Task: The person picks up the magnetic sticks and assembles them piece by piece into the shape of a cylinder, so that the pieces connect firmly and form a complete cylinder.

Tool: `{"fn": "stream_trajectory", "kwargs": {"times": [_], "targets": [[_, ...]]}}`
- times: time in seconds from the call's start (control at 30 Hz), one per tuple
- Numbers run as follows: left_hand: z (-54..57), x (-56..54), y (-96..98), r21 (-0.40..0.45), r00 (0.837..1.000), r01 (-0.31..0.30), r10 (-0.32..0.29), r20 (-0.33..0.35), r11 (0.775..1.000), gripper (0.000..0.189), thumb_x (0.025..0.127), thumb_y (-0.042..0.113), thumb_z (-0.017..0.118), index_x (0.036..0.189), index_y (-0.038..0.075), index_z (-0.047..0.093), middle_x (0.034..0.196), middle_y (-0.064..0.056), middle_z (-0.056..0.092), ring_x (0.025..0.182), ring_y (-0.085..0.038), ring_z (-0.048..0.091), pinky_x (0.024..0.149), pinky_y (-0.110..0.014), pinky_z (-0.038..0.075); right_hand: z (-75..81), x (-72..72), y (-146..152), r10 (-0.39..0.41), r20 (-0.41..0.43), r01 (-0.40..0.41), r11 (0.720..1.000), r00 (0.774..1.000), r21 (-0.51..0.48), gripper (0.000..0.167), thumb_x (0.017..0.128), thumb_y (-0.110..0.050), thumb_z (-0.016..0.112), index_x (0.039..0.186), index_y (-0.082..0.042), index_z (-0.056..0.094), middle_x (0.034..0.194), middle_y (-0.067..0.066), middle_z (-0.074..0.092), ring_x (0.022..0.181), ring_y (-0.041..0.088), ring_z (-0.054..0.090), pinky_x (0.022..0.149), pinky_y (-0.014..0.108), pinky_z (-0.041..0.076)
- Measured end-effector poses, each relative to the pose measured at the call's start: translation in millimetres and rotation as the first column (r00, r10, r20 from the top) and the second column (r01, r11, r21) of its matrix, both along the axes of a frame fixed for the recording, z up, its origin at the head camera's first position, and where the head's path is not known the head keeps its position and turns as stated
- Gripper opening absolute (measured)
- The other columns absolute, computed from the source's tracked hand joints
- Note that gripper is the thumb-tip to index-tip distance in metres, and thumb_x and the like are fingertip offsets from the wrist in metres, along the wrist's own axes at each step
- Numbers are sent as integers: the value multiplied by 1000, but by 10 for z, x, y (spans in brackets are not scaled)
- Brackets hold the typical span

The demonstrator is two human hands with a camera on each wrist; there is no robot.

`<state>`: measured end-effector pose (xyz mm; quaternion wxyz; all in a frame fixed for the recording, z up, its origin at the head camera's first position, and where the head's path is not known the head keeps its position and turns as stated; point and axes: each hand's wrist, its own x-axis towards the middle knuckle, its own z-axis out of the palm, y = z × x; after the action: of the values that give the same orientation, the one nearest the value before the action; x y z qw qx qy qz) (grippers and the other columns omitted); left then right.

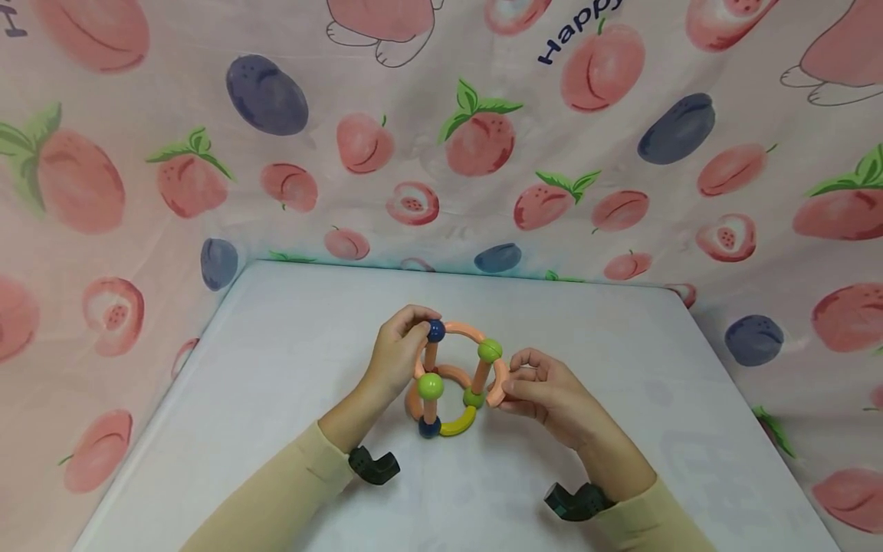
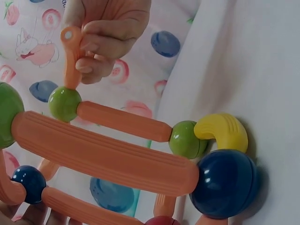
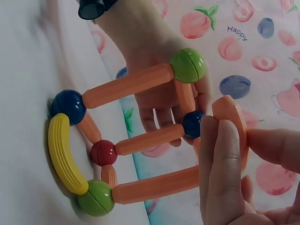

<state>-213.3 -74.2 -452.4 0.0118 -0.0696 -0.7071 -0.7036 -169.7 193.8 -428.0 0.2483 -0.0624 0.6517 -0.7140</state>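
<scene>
A ball-and-rod frame stands on the table, with straight orange rods (image 3: 129, 86) between an upper and a lower ring. My left hand (image 1: 395, 353) grips the frame at its upper dark blue ball (image 1: 435, 330), from the left. On the right, my right hand (image 1: 552, 395) pinches a curved orange piece (image 1: 498, 383) between thumb and fingers. Its far end meets the upper green ball (image 2: 65, 103); the near end is free, showing a small metal dot. The lower ring has a yellow curved piece (image 1: 458, 424), a blue ball (image 1: 429, 426), a green ball (image 3: 96, 198) and a red ball (image 3: 103, 153).
The white table (image 1: 310, 307) spreads around the frame. A fruit-print cloth (image 1: 414, 138) hangs behind it and along both sides. Each wrist wears a small black camera (image 1: 579, 502).
</scene>
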Motion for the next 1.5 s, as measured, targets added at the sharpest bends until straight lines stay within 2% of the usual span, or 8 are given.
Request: {"fn": "stream_trajectory", "kwargs": {"times": [0.13,0.3,0.4,0.67,0.87,1.17,1.33,1.5], "targets": [[0,22,18,4,1000,-14,14,-2,1000,26,110,14,48,121,7,70,123,-11,71,114,-20,67,102,-28,55,-18,11,-47,-25,7,25,1000,1000,-1,21,102,0,65,106,-5,45,96,4,74,89,16,82,81,28,66],[-9,28,33,4,999,-33,33,-14,999,26,110,14,47,121,7,69,123,-12,71,114,-21,67,103,-34,54,-27,33,-125,-43,0,43,999,999,9,19,102,1,66,99,-5,48,96,5,67,92,17,82,82,28,66],[-7,30,38,8,999,-47,47,-17,999,27,110,14,47,122,7,69,123,-12,71,114,-22,67,103,-36,54,-24,53,-181,-58,10,58,998,998,-4,19,103,-1,66,95,-6,49,99,6,69,95,16,82,83,27,65],[3,65,61,18,997,-72,72,-16,997,27,110,15,47,123,7,69,126,-11,69,115,-21,66,100,-30,56,-42,101,-299,-118,53,120,992,992,-27,28,102,-3,70,86,-8,47,99,5,75,94,14,81,82,26,65],[4,76,72,33,996,-93,93,-16,995,26,111,16,47,123,8,69,125,-10,69,114,-21,66,100,-33,56,-60,109,-353,-135,55,138,989,989,-54,32,103,-2,69,84,-7,44,108,8,79,100,18,82,85,28,65],[17,104,78,37,994,-110,110,-5,993,26,111,15,47,124,8,69,124,-11,69,112,-21,65,98,-34,57,-73,107,-400,-145,70,150,987,987,-65,32,102,-1,69,83,-8,44,104,7,82,98,17,82,85,27,65],[24,103,58,33,995,-99,99,4,995,27,111,16,47,126,9,69,127,-10,69,115,-21,66,100,-36,58,-76,102,-379,-145,64,149,987,987,-56,31,102,-2,70,84,-7,46,105,9,82,97,19,83,85,28,65],[18,86,29,40,997,-81,81,16,996,30,111,16,48,131,11,68,130,-11,69,116,-22,67,98,-29,59,-59,94,-335,-143,50,145,989,988,-27,28,102,-1,70,86,-7,48,104,8,81,96,19,83,84,28,66]]}}
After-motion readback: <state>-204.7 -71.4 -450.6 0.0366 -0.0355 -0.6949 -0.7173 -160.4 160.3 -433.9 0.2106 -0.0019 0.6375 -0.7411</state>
